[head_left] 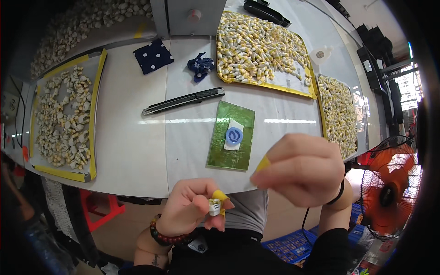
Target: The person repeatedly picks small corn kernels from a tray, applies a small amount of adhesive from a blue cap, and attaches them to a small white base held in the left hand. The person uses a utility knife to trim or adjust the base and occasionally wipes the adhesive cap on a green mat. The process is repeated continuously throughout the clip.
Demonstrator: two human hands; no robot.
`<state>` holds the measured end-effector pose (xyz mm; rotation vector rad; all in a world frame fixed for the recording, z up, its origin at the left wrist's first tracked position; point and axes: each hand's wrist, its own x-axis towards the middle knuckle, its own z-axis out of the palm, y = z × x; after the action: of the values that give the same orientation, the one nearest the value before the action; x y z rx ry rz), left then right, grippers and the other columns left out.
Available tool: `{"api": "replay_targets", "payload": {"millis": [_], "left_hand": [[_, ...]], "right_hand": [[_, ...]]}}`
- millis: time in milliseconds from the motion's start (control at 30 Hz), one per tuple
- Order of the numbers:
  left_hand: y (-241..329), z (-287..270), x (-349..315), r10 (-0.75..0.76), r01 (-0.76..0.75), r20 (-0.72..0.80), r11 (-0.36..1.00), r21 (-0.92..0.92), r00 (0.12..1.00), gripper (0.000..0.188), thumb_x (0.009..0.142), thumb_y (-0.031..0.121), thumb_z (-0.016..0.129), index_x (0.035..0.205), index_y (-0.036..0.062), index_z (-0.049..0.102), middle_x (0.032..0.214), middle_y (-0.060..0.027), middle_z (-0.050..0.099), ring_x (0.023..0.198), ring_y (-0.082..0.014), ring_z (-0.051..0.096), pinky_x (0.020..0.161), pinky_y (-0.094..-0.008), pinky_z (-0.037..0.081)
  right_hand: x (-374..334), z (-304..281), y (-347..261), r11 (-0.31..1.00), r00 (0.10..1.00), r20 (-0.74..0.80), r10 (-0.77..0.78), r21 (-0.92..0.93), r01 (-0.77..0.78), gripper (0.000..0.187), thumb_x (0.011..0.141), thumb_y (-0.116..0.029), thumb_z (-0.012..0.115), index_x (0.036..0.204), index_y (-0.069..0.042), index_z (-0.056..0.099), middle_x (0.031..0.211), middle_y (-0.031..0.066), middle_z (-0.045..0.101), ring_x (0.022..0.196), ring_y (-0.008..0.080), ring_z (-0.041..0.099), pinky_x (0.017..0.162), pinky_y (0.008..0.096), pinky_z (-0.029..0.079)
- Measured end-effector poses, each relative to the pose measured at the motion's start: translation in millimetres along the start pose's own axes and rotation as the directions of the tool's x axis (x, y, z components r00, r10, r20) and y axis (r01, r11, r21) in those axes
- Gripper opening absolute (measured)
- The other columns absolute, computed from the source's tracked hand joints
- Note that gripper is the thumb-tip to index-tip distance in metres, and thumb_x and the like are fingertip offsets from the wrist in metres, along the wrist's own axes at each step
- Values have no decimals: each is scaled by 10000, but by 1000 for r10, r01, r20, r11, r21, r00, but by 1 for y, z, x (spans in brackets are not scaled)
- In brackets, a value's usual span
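Observation:
In front of my body, my left hand pinches a small white and yellow block-like piece with dark slots between thumb and fingers. Higher up on the right, my right hand is closed, its thumb and fingertips pressed together; whatever lies between them is hidden. Yellow tape wraps a fingertip on each hand. Beyond the hands lies a green glass-like plate with a white patch on it. A round blue lump with curved marks sits on that patch.
Behind the plate lies a black utility knife. Yellow-edged trays of small pieces stand at left, back and right. A polka-dot cloth and a crumpled one lie behind the knife. An orange fan stands right.

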<state>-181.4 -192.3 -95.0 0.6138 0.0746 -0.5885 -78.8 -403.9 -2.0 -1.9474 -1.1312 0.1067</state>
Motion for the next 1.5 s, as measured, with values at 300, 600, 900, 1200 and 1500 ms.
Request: {"api": "replay_targets", "payload": {"millis": [300,600,900,1200,1500], "left_hand": [[-5,9,12,-137,137,129,991,11,982,661,848,588,622,1010,-50,568,875,-84,647,644,-127,661,487,-165,431],[-11,15,17,-257,268,168,963,-41,952,632,878,570,582,1030,-44,574,990,-79,591,592,-99,558,551,-233,491],[-10,16,19,-273,291,221,955,-53,936,586,894,536,577,1019,-36,578,998,-92,579,586,-100,536,568,-246,503],[-11,16,29,-243,224,235,969,102,941,592,899,550,579,1044,-24,591,924,-81,632,704,-137,652,585,-218,504],[-25,9,32,-192,223,219,966,-129,957,522,822,394,730,1043,-55,581,821,-101,669,700,-146,662,724,-393,577]], "right_hand": [[-17,24,8,985,986,-79,-149,75,155,200,702,34,734,894,-20,728,820,84,656,681,200,643,592,292,539],[-19,21,9,971,973,-37,-230,56,231,211,688,18,724,898,-3,719,847,89,663,714,211,656,616,294,548],[-23,17,6,981,984,-28,-174,87,176,231,673,50,699,897,-5,717,843,87,666,707,205,658,618,294,551],[-41,14,9,966,961,-100,-259,-20,258,233,712,-8,690,942,20,676,880,103,639,716,222,642,606,292,533],[-78,-34,1,882,970,-237,-59,-467,-61,251,731,-60,669,977,-14,642,892,96,625,864,253,643,699,329,517]]}}
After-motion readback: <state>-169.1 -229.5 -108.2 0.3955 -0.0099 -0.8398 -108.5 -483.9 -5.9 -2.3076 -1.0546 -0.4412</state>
